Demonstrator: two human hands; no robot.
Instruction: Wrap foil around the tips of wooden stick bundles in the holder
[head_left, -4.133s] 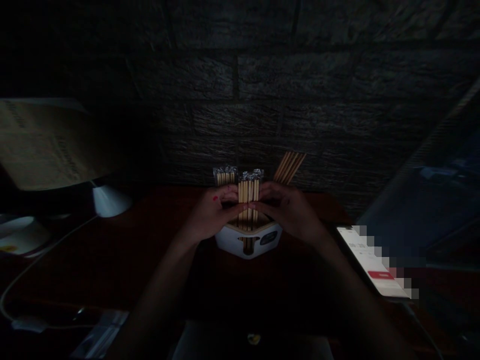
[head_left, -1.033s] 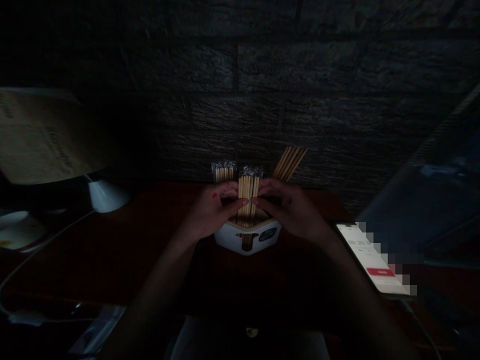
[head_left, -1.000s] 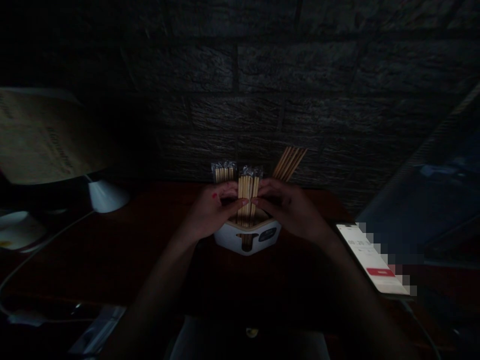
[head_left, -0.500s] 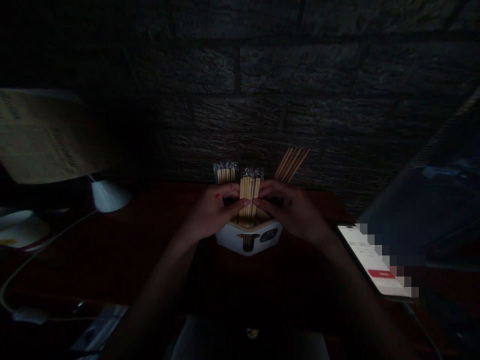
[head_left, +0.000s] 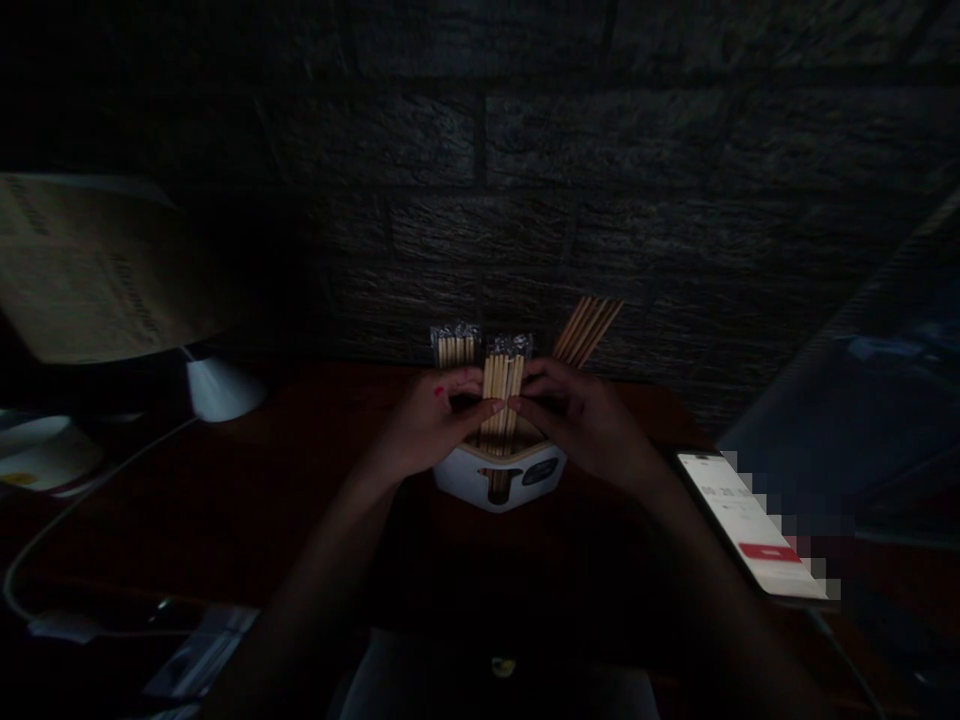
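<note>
A bundle of pale wooden chopsticks [head_left: 502, 375] with clear wrap at the top stands upright in a white holder [head_left: 465, 480]. My left hand [head_left: 431, 420] grips this bundle from the left, thumb across its front. From the other side my right hand [head_left: 581, 415] pinches it too, the two thumb tips almost meeting. Behind, to the left, shows a second wrapped bundle [head_left: 455, 347]. Darker brown chopsticks [head_left: 589, 330] lean to the right at the back. Through the cut-out in the holder's front, some stick ends are visible.
A lit phone [head_left: 750, 525] lies on the dark wooden table [head_left: 300, 520] at right, a cable running from it. At left are a lamp with a printed shade [head_left: 97, 270] and white base [head_left: 221, 388], a white cup [head_left: 45, 455] and a cord. A stone-block wall [head_left: 480, 230] rises behind.
Both hands keep their hold on the chopsticks with hardly any movement. The whole view has shifted very slightly.
</note>
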